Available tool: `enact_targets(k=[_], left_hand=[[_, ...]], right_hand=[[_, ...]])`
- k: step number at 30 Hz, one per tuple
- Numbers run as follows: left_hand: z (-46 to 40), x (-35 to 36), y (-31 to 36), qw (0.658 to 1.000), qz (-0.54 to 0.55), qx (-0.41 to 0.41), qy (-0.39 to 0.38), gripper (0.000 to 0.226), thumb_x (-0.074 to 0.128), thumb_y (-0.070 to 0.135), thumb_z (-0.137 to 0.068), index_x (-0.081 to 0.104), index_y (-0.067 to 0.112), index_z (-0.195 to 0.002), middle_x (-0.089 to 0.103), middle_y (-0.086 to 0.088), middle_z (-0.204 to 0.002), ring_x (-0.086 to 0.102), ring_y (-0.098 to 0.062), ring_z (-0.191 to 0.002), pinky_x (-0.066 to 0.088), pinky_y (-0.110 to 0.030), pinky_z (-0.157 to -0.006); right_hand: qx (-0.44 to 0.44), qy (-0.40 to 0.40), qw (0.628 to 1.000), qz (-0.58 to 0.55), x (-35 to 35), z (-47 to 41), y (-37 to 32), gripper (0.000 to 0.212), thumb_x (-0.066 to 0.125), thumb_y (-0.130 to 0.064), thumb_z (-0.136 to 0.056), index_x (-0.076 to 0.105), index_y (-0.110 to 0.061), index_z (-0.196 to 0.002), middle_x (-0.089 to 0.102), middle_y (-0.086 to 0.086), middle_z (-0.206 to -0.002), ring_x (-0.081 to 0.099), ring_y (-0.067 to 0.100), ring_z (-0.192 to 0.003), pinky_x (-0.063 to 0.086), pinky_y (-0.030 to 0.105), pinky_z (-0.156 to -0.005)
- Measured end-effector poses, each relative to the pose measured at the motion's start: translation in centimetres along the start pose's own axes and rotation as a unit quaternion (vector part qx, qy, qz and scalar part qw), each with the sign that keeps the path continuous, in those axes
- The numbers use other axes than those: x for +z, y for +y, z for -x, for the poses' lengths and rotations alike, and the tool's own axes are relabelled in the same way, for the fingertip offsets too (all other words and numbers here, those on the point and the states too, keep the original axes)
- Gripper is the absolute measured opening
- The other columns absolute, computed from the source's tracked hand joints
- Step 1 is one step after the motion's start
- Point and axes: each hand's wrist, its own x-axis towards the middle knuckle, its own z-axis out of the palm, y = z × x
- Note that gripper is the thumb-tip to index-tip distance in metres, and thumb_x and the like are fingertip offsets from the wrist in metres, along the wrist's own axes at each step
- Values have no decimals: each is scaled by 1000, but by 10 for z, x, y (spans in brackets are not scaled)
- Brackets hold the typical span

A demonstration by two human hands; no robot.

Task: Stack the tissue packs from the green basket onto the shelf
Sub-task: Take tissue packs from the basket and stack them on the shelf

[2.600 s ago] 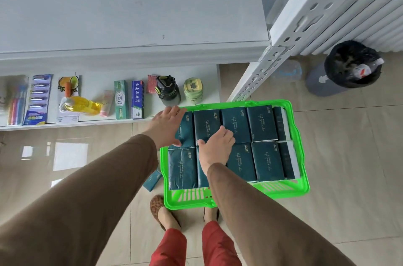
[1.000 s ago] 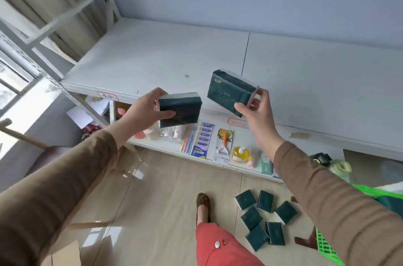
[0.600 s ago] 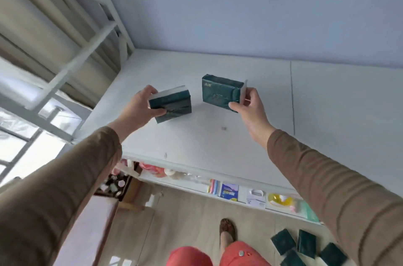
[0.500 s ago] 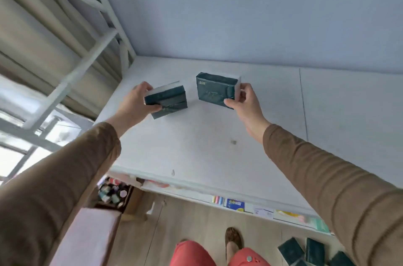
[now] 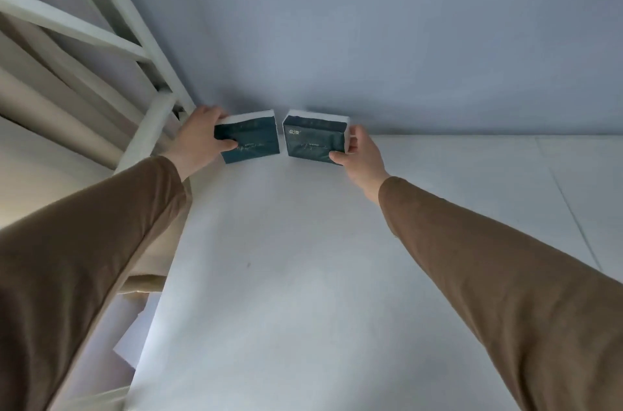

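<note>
At the shelf's [image 5: 303,275] back wall, left hand [image 5: 197,141] and right hand [image 5: 359,154], each gripping a pack [image 5: 249,140] [image 5: 315,140], have now carried them in from mid-air, ready to set down.

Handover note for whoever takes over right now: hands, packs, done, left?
Left hand grips the left tissue pack; right hand grips the right tissue pack.
Both packs sit side by side with a narrow gap, at the back left corner of the white shelf, close to the wall. Whether they already rest on it is unclear.
Done: two packs brought to the shelf.
Left: release both. The green basket is out of view, so the remaining count is unknown.
</note>
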Motion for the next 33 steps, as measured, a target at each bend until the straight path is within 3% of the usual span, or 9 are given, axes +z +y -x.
enact_targets(k=[3,6,14,18,21,23,28,33], left_hand=[[-23,2,-13,1000,-4,19,10,44,77,23,-80,52,18,-115,52,-5,-112,51,-23,-98,44,-37,-81],[-38,6,-21,998,-33,27,34,40,76,23,-82,52,16,-113,50,-7,-116,53,-26,-98,46,-37,-81],[-27,22,-23,995,20,25,99,47,72,19,-85,49,18,-126,43,-7,-125,53,-27,-105,45,-34,-94],[5,32,-7,984,93,-31,150,61,74,16,-83,44,17,-136,40,-9,-134,43,-24,-123,32,-26,-105],[43,47,25,968,126,-92,197,65,74,18,-84,39,18,-139,37,-10,-141,38,-29,-130,33,-38,-111],[67,62,62,967,147,-92,186,59,70,18,-87,40,17,-139,38,-10,-142,35,-30,-132,33,-42,-111],[121,120,186,981,175,73,43,42,67,19,-90,53,15,-129,54,-6,-126,47,-26,-120,41,-37,-100],[202,167,349,957,141,251,-29,39,67,21,-88,58,19,-126,57,-2,-119,48,-26,-110,46,-38,-89]], right_hand=[[0,15,999,39,21,-24,-2,36,73,-16,-81,50,-12,-108,66,9,-105,64,27,-96,53,42,-83],[-8,34,997,68,34,-41,-6,30,70,-12,-85,51,-12,-108,65,6,-106,63,24,-97,49,30,-72],[9,87,994,62,56,-46,-9,38,69,-12,-87,52,-14,-121,61,4,-116,62,21,-103,52,35,-89],[16,107,992,61,27,-19,-2,47,65,-14,-90,47,-14,-134,53,5,-127,57,19,-103,49,32,-93],[8,125,990,65,-17,22,7,42,62,-13,-90,50,-14,-131,54,3,-124,57,17,-99,50,31,-89],[-4,146,986,80,-54,57,17,39,62,-13,-89,53,-16,-127,56,1,-121,57,17,-100,49,33,-91],[-16,190,968,164,-169,165,55,35,59,-17,-91,54,-22,-125,56,-6,-121,51,13,-110,42,26,-93],[-18,238,937,254,-291,295,101,34,58,-19,-92,55,-21,-126,57,-4,-124,45,17,-115,40,30,-99]])
